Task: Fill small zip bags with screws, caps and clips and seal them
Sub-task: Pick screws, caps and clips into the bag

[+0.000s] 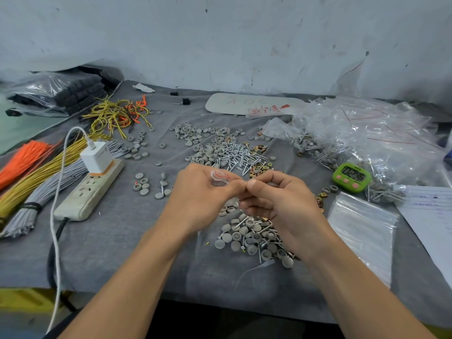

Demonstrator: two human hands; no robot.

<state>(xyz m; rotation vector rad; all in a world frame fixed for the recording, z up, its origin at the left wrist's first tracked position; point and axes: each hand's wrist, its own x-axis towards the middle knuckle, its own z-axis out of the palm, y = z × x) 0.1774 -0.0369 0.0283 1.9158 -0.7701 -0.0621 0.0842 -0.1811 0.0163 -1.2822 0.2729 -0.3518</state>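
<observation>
- Zip bag (220, 178), clear with a red-lined mouth, held up between both hands over the worktop (122, 241), just in front of the loose screws (234, 155)
- Left hand (198, 194) grips its mouth
- Right hand (276, 199) pinches a small gold piece (245, 184) (too tiny to name) at the opening

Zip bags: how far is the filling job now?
Done: a heap of filled bags lies at the right rear. In hand: the left hand holds a small zip bag, the right hand pinches at its mouth. Left: many loose screws and caps, and a stack of empty bags.
</observation>
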